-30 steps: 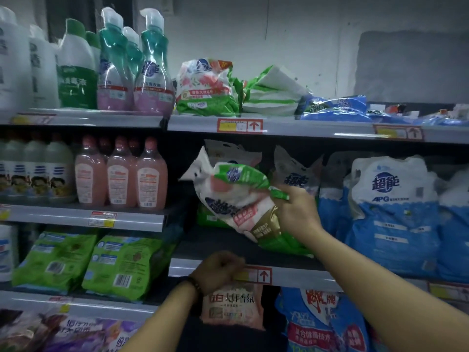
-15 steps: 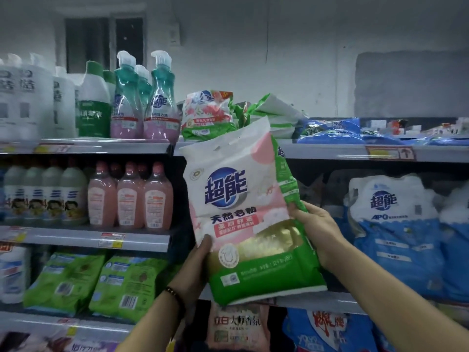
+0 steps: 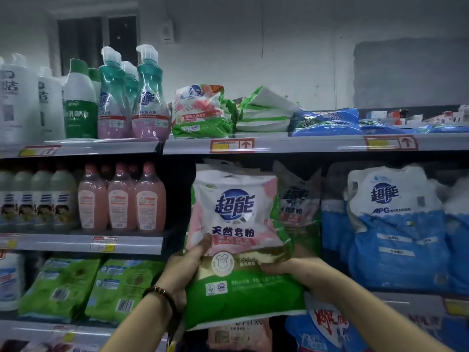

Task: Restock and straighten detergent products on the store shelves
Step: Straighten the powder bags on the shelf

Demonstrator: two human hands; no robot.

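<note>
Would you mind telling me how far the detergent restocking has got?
Done: pink bottles stand in tidy rows. In hand: left hand and right hand hold a green-and-white powder bag upright at its slot. Left: bags lying flat on the top shelf.

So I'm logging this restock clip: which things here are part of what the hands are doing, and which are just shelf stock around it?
In hand:
- green-and-pink powder bag, upright, held by the left hand and right hand
- matching bag behind it

Just around:
- pink bottles
- teal pump bottles
- blue-and-white bags
- green packs
</note>
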